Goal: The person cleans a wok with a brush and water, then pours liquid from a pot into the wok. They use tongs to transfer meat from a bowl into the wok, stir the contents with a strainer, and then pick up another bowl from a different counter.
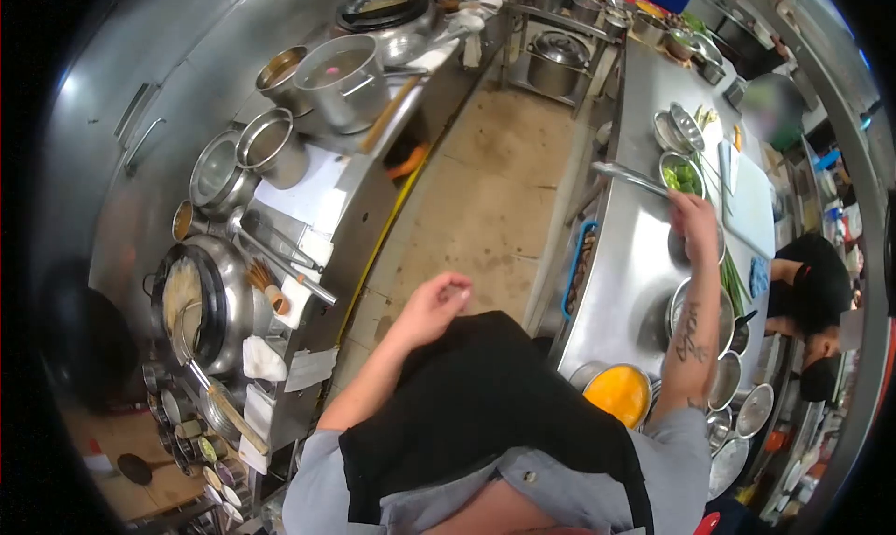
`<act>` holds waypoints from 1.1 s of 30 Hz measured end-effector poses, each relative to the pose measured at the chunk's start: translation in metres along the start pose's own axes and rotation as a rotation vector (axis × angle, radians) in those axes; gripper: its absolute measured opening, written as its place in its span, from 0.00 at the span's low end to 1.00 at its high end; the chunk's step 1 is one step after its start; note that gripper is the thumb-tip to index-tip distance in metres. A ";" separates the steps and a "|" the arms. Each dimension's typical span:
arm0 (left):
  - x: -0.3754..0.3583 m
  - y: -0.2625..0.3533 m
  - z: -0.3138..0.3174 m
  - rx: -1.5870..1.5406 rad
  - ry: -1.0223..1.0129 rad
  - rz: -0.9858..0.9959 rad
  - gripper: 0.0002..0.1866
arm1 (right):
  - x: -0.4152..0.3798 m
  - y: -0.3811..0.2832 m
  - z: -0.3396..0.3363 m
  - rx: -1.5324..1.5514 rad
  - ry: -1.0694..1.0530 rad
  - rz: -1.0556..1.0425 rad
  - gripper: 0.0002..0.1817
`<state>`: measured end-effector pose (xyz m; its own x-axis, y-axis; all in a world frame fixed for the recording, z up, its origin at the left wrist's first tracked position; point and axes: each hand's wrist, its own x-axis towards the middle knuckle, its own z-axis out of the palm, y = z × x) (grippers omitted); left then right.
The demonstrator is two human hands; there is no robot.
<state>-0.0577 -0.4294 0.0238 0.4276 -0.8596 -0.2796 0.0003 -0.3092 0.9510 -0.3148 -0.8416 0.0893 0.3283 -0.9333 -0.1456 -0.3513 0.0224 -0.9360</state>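
Note:
My right hand (693,222) is closed round one end of a metal utensil (630,175), over the steel counter (611,255) on the right. The utensil's other end points left past the counter edge. A bowl of green vegetables (682,176) lies just beyond the hand, and metal bowls stand beneath the forearm. My left hand (439,306) hangs in front of the black apron (476,395), its fingers curled, and whether it holds something small I cannot make out.
On the left, a wok (194,297) with a strainer and a large pot (343,83) stand on the stove. A bowl of orange liquid (617,395) sits near my right elbow. A white cutting board (749,199) lies at right, near another person (814,278).

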 end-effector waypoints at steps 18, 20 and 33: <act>0.358 0.028 -0.068 -0.267 -0.084 -0.013 0.11 | 0.153 -0.029 0.108 -0.261 0.274 -0.053 0.22; 0.406 0.059 -0.065 -0.221 -0.122 0.020 0.10 | 0.169 -0.044 0.086 -0.175 0.392 -0.046 0.22; 0.624 0.147 -0.061 -0.153 -0.211 0.026 0.09 | 0.422 -0.053 -0.060 0.193 1.079 -0.222 0.17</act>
<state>0.2638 -0.9863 -0.0029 0.2308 -0.9375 -0.2606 0.1351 -0.2343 0.9627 -0.2102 -1.2578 0.0961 -0.5992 -0.7432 0.2976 -0.2069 -0.2154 -0.9544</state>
